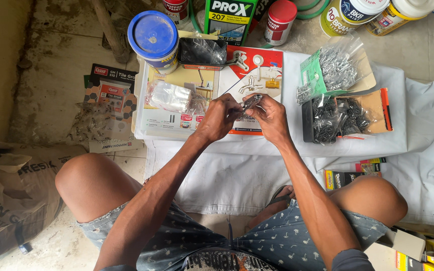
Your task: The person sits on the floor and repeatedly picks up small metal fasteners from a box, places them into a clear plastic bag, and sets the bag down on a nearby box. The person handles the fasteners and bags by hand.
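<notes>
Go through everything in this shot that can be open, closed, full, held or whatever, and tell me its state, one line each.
Left hand: closed on the small metal piece.
Right hand: closed on it too.
Small metal piece: held between both hands, above the printed card.
Blue-lidded tub: lid on.
Red-capped can: capped.
Green-labelled bag of screws: lying flat, full.
Box of dark screws: open, full.
Clear plastic bag: crumpled, lying flat.

Taking the white cloth [277, 170] as the landmark: at its far edge stand a blue-lidded white tub [152, 36], a green-and-black box [229, 19] and a red-capped can [280, 21]. On it lie a red-and-white blister card [264, 65], a clear green-labelled bag of screws [327, 70] and an open brown carton of black screws [347, 116]. Left of it sits a black-and-red grout box [110, 95].
</notes>
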